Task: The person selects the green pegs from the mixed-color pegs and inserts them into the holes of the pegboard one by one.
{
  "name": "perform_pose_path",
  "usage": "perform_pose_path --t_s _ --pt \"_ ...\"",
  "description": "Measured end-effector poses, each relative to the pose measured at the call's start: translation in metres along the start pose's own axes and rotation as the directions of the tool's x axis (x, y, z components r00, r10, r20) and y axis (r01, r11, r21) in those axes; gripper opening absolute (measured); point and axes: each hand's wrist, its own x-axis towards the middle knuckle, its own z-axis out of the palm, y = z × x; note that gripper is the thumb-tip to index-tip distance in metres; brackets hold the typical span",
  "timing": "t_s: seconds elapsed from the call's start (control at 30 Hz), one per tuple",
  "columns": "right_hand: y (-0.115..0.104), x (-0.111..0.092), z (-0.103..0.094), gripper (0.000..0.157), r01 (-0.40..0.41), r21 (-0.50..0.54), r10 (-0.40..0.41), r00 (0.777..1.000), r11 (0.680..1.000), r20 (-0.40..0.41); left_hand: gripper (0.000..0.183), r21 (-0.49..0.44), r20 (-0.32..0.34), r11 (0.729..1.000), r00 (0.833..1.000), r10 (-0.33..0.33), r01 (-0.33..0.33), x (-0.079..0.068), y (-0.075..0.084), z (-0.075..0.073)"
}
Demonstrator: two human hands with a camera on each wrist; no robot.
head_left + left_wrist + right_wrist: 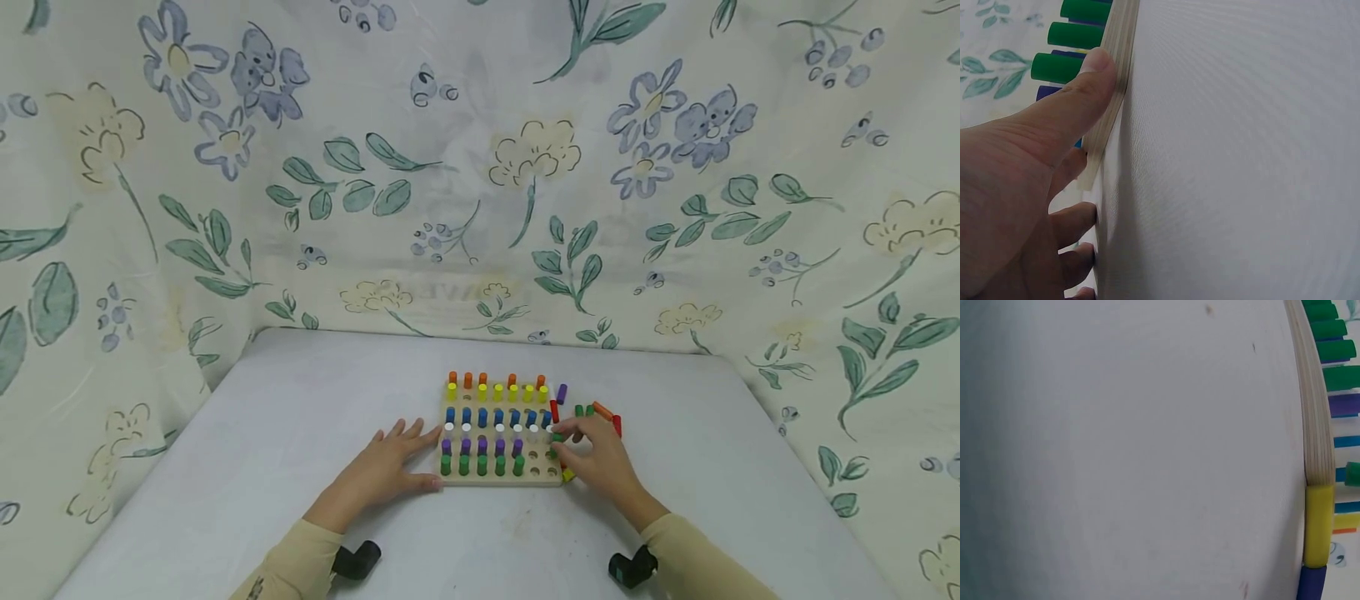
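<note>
A wooden pegboard point(501, 481) lies flat with rows of orange, yellow, blue, white, purple and green pegs standing in it. My left hand point(381, 468) is spread at its left side, thumb against the front edge and fingertips by the left edge. In the left wrist view, the thumb point(1082, 97) presses on the board's side below the green pegs point(1075, 34). Over the board's right end, my right hand point(606, 462) pinches a green peg point(1353, 474) between thumb and fingers. Bare holes point(533, 472) show at the right of the green row.
Loose pegs lie right of the board: a purple peg point(562, 393), a red peg point(554, 411), an orange peg point(602, 410) and several more. A yellow peg point(1319, 525) lies against the board's corner. A floral cloth point(465, 167) hangs behind the white table point(330, 383).
</note>
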Motion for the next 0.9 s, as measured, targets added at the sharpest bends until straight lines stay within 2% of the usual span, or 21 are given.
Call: perform_pose_path --t_s 0.5,0.9 --pt "-0.0047 -0.0063 0.0051 0.018 0.023 0.027 -0.026 0.994 0.999 0.108 0.088 -0.001 0.001 1.000 1.000 -0.005 0.005 -0.0006 0.0004 -0.0003" --pt "-0.0086 -0.0066 0.0054 0.019 0.079 0.034 -0.083 0.986 0.996 0.143 0.087 -0.002 0.006 1.000 1.000 -0.009 0.009 -0.0005 0.0003 -0.0010"
